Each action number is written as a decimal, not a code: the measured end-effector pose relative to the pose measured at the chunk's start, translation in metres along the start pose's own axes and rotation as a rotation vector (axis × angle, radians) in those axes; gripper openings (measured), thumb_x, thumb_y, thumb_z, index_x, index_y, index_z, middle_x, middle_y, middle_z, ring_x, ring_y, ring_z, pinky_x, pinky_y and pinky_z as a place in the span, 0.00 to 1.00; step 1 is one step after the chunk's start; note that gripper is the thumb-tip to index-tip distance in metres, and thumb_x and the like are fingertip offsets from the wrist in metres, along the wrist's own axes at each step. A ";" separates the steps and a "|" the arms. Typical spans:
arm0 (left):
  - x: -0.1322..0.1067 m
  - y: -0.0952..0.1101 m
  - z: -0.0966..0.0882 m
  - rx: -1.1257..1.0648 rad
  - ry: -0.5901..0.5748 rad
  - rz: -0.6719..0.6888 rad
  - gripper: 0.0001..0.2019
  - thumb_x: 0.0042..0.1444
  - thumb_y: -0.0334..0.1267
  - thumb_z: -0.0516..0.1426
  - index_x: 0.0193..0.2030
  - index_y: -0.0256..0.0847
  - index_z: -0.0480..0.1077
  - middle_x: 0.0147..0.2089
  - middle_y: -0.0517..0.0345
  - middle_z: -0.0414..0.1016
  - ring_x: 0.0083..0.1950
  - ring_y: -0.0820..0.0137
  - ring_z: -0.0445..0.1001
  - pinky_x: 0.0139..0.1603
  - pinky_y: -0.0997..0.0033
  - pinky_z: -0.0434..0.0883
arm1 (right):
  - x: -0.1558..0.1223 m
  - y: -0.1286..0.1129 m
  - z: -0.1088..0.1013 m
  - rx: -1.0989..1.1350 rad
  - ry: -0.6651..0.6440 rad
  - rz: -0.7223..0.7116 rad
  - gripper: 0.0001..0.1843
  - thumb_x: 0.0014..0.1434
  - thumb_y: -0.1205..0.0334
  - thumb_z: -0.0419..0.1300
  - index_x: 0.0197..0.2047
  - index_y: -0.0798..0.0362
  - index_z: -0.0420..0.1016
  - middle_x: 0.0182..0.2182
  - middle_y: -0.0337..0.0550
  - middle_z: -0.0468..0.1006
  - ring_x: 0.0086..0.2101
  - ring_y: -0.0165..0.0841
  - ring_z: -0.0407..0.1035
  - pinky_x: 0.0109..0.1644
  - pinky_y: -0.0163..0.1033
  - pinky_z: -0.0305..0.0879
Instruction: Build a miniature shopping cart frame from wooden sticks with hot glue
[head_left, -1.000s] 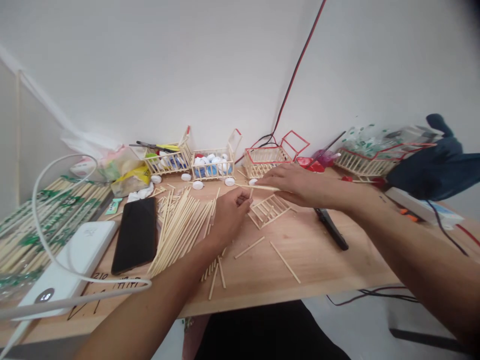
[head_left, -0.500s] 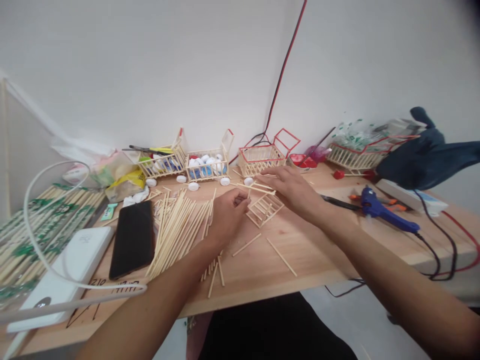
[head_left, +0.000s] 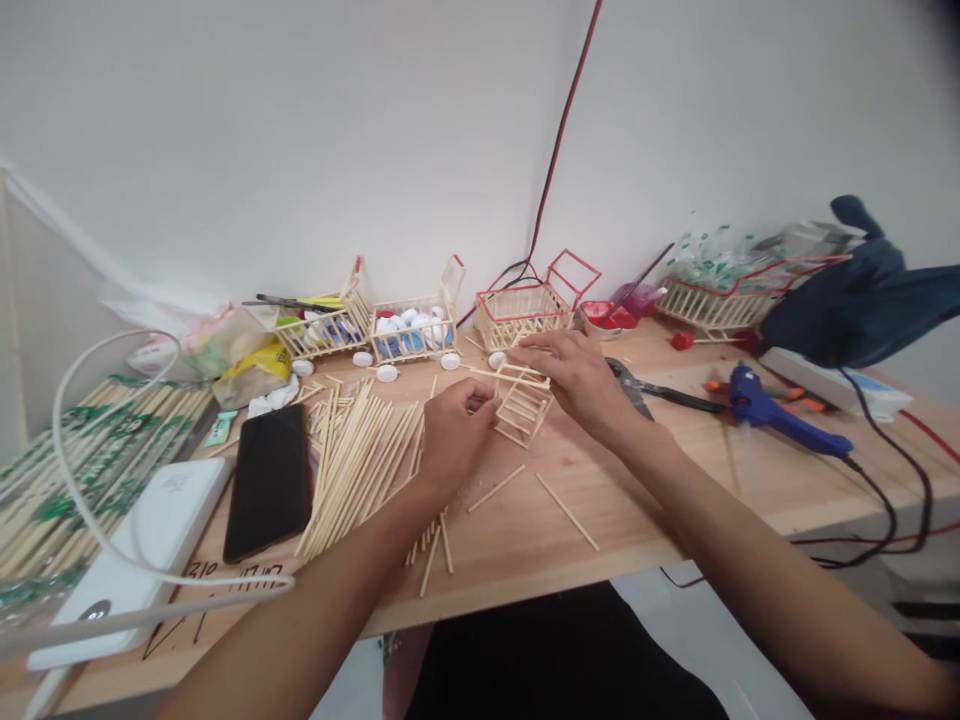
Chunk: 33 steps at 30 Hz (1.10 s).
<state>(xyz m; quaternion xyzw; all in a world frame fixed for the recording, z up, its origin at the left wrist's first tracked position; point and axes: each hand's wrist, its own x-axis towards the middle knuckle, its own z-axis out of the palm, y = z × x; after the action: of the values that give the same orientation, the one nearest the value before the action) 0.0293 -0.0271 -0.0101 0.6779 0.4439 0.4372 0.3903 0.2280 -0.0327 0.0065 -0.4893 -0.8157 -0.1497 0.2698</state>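
A small open frame of thin wooden sticks (head_left: 523,408) stands tilted on the table between my two hands. My left hand (head_left: 459,432) is closed in a pinch at its left edge; the fingertips' exact hold is partly hidden. Over its upper right side reaches my right hand (head_left: 577,378), fingers laid along the top sticks and gripping there, with the thumb hidden. Two loose sticks lie in front of the frame, one of them a longer stick (head_left: 567,511). Left of my left hand spreads a pile of cut sticks (head_left: 360,470).
Behind stand stick carts, one with a red rim (head_left: 523,306) and one holding bottle caps (head_left: 411,335). Pliers (head_left: 671,394) and a blue glue gun (head_left: 784,415) lie at right. A phone (head_left: 268,483), a white power bank (head_left: 142,560) and packed sticks (head_left: 90,450) occupy the left.
The stick frame has turned and tilted a little between my hands. My right hand has shifted slightly down and left, uncovering more of the pliers. The view has moved slightly.
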 end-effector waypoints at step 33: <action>0.014 0.000 -0.009 -0.208 0.038 -0.001 0.17 0.44 0.26 0.55 0.44 0.38 0.68 0.41 0.55 0.76 0.33 0.75 0.71 0.32 0.77 0.66 | -0.007 -0.010 -0.004 0.091 0.119 0.061 0.20 0.67 0.66 0.48 0.57 0.45 0.73 0.51 0.49 0.75 0.51 0.39 0.66 0.56 0.49 0.61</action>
<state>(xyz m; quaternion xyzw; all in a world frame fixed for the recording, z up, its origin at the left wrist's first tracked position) 0.0242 -0.0129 -0.0038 0.6251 0.4037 0.4936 0.4501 0.2231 -0.0443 0.0059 -0.4913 -0.7889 -0.1331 0.3443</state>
